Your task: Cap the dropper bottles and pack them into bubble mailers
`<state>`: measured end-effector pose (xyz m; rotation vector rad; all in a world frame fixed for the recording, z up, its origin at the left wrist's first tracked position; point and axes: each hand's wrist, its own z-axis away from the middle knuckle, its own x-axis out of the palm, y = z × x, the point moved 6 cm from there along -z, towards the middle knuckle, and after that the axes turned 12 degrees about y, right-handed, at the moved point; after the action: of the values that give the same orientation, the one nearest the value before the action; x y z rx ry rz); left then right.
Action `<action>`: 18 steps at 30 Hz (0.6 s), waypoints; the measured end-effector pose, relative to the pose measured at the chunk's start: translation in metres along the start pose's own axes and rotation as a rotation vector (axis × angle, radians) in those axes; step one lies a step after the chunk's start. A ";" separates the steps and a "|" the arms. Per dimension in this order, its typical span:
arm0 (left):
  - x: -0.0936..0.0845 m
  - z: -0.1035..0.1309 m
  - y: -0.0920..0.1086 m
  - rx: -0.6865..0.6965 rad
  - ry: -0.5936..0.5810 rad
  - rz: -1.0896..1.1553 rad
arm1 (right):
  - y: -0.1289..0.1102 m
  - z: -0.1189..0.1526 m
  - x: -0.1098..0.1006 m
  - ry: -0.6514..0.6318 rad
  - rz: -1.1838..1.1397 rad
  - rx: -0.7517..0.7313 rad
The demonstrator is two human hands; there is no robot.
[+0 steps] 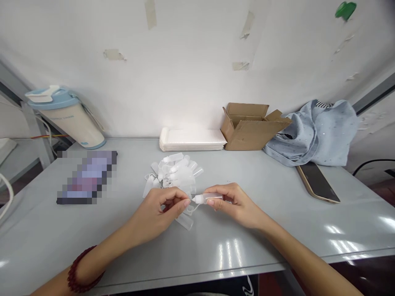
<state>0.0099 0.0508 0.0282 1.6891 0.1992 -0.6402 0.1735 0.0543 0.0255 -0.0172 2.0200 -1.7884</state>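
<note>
My right hand (236, 203) is closed around a small translucent plastic dropper bottle (213, 196), which lies sideways with its white nozzle pointing left. The thumb and forefinger of my left hand (165, 209) pinch together right at the nozzle's tip. What they hold there is too small to make out. Behind and below the fingers, a loose pile of similar translucent bottles (180, 174) lies on the grey table (247, 250). One loose bottle (185, 221) rests just below my left fingertips, by a small looped strap (193, 209).
A stack of white padded envelopes (193, 139) stands against the wall, next to an open cardboard box (249, 133). At the right are a light blue cloth bag (321, 131) and a phone (319, 183). On the left, a tumbler (72, 119) stands behind a pixelated phone-like object (89, 176).
</note>
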 end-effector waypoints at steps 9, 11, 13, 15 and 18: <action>-0.005 0.000 0.001 -0.004 0.006 -0.003 | 0.000 0.000 -0.001 0.021 0.014 -0.004; -0.009 -0.001 0.000 -0.005 0.032 0.002 | 0.001 0.000 -0.002 0.037 0.018 0.004; -0.018 -0.002 -0.001 0.007 0.122 0.011 | 0.001 -0.001 -0.004 0.063 0.005 0.016; -0.031 -0.004 -0.003 0.007 0.277 0.017 | 0.002 -0.001 -0.007 0.096 -0.007 0.018; -0.052 -0.006 -0.011 -0.054 0.528 0.058 | 0.003 -0.001 -0.011 0.128 0.000 0.010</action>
<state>-0.0368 0.0702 0.0457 1.7764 0.5336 -0.1316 0.1836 0.0588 0.0261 0.1030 2.0986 -1.8427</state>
